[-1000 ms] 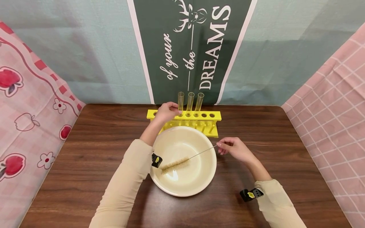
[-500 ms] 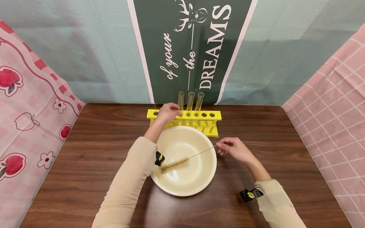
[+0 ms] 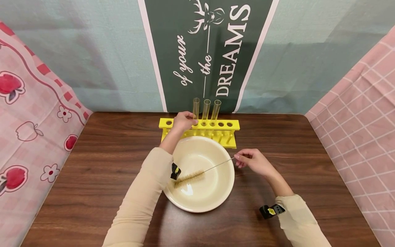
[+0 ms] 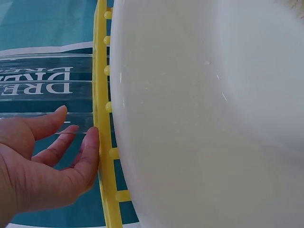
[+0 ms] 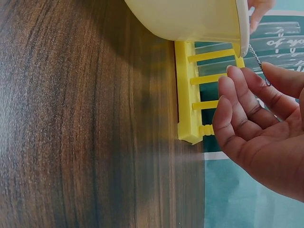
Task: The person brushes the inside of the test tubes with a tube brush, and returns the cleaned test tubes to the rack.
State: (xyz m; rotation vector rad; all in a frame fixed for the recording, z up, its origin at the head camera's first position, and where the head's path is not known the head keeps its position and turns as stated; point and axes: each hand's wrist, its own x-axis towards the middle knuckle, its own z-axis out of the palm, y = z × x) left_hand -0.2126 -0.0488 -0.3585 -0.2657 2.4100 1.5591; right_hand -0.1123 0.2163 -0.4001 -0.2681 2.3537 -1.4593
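Note:
My left hand [image 3: 184, 121] is at the yellow test tube rack [image 3: 232, 125], its thumb and fingers around the leftmost test tube [image 3: 196, 106]. In the left wrist view, that tube's clear wall shows between the thumb and the other fingers, close to the rack's top bar. A second test tube [image 3: 206, 108] and a third test tube [image 3: 216, 108] stand to its right in the rack. My right hand [image 3: 251, 160] pinches the twisted wire end of a test tube brush [image 3: 189, 177]. The brush's tan bristles lie inside the cream basin [image 3: 213, 192], its wire crossing the right rim.
The basin stands right in front of the rack and hides part of its base. Vacant holes show at both ends of the rack. Behind the wooden table [image 3: 277, 137] hangs a printed cloth [image 3: 123, 68]; a pink checked cloth [image 3: 364, 137] borders the right side.
My left hand and forearm have shifted slightly right, and the leftmost test tube has risen a little. The right hand and the brush have stayed in place.

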